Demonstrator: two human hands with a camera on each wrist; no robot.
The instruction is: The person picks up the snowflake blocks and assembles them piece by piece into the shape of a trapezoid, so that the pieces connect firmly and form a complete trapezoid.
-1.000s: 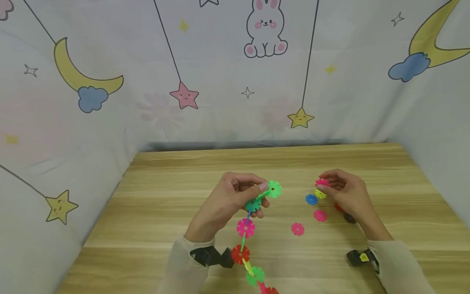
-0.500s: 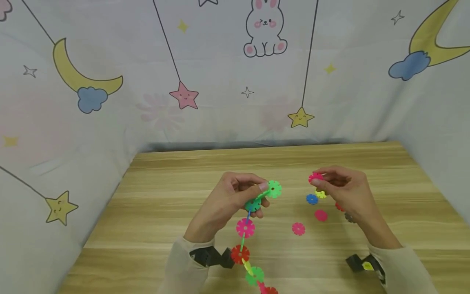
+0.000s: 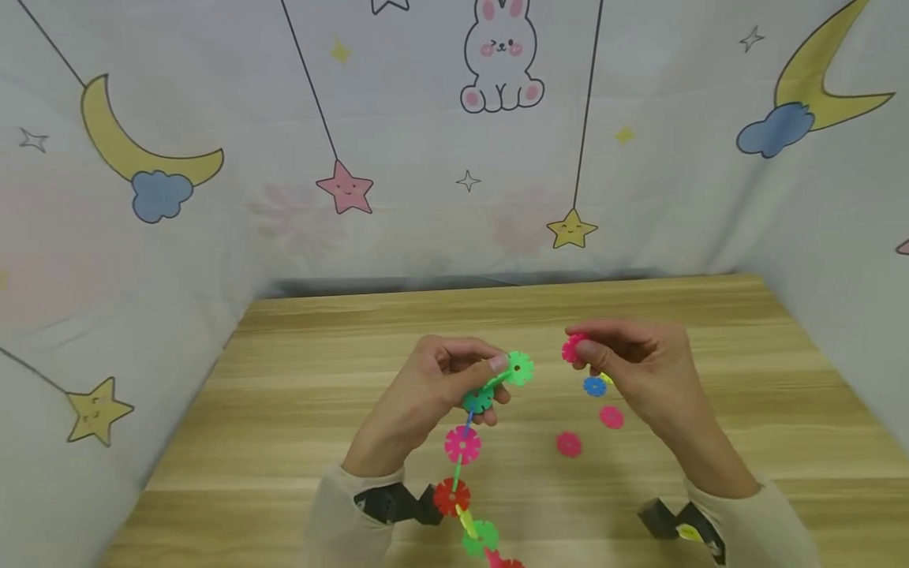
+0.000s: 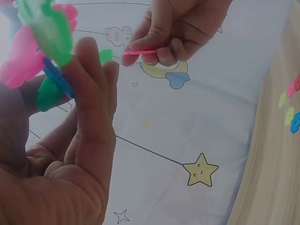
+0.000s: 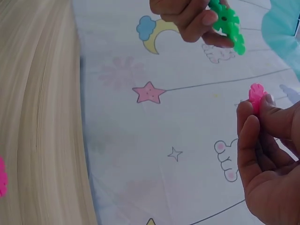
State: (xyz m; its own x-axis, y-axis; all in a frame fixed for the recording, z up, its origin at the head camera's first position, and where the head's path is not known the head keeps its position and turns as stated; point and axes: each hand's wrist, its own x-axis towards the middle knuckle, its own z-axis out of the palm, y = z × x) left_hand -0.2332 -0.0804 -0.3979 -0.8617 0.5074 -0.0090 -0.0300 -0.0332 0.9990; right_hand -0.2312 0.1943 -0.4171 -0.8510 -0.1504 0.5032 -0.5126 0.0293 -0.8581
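My left hand point(image 3: 443, 386) pinches the upper end of a chain of notched plastic discs, thumb against fingers. A light green disc point(image 3: 521, 368) sticks out past the fingertips at that end. Below the hand the chain runs down through a pink disc point(image 3: 462, 445), a red disc point(image 3: 451, 497) and a green disc point(image 3: 480, 538) toward the bottom edge. My right hand point(image 3: 642, 371) holds a loose pink disc point(image 3: 574, 348) between thumb and fingers, a short gap to the right of the light green one. In the right wrist view this pink disc point(image 5: 256, 97) stands up from the fingertips.
Loose discs lie on the wooden table point(image 3: 319, 394) below the right hand: a blue disc point(image 3: 595, 386), a partly hidden yellow disc point(image 3: 606, 378) and two pink ones, the nearer pink disc point(image 3: 569, 444) toward the middle. A printed cloth point(image 3: 412, 237) hangs behind the table.
My right hand has lifted the pink disc from beside the yellow one and moved left toward the chain's end. The left hand keeps its grip. The head view has shifted slightly.
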